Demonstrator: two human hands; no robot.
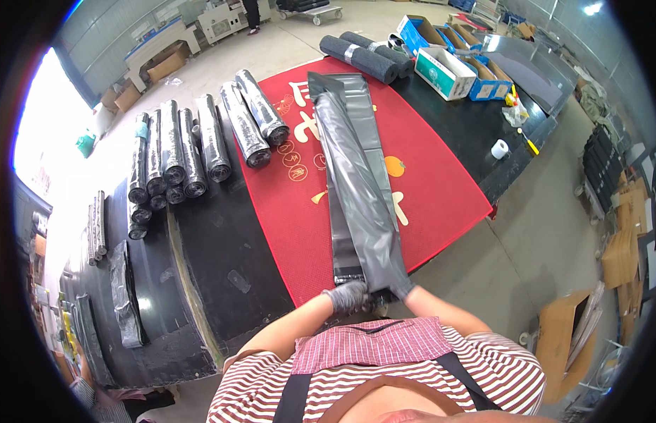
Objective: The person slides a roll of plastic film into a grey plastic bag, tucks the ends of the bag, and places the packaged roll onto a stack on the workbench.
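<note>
- Risk, left edge of the red mat [441, 183]: the pair of wrapped rolls [257, 106] could roll off line if the mat is dragged sideways.
- Risk, near edge of the mat: the left hand [349, 297], gloved, curls at the end of the black bag [356, 176]. A loose hold could let the plastic layers slip apart.
- Risk, middle of the mat: the bag lies lengthwise from the near edge toward the far edge. Uneven pulling could twist or crease its loose upper layer.
- Risk, near edge of the mat, right of the left hand: the right hand [398, 287] is at the bag's end. A hard tug could tear the plastic.
- Hidden, well left of the mat: another person's arm [84, 366] is partly cut off.
- Hidden, near edge: the left fingers are blurred; their grip cannot be told.
- Hidden, middle: the bag covers part of the mat's printed pattern.
- Hidden, near edge, farther right: plastic obscures the right fingers; their grip cannot be told.
</note>
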